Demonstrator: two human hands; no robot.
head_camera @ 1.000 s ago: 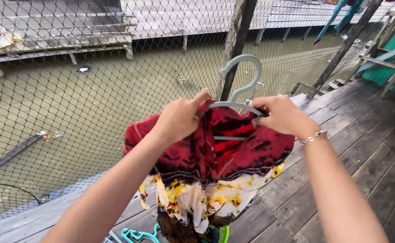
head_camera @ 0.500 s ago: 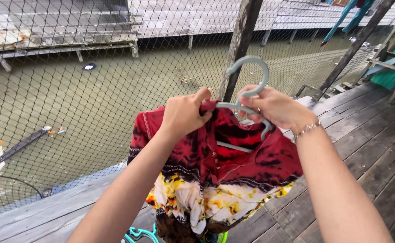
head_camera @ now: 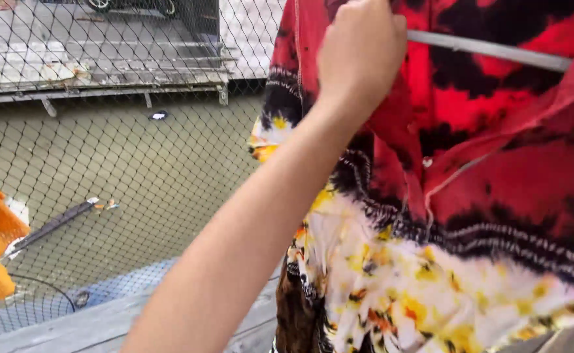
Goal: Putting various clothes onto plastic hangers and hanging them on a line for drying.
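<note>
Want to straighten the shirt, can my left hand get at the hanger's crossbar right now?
Probably yes: the left hand grips the red shirt right beside the grey hanger bar, with nothing between them.

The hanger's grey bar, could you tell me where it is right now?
Top right of the head view: the hanger bar runs rightward from the left hand across the red shirt.

One head-worn view looks slightly downward, very near the raised garment (head_camera: 470, 196) (filling the right side), facing the net fence (head_camera: 117, 150) and water beyond.
</note>
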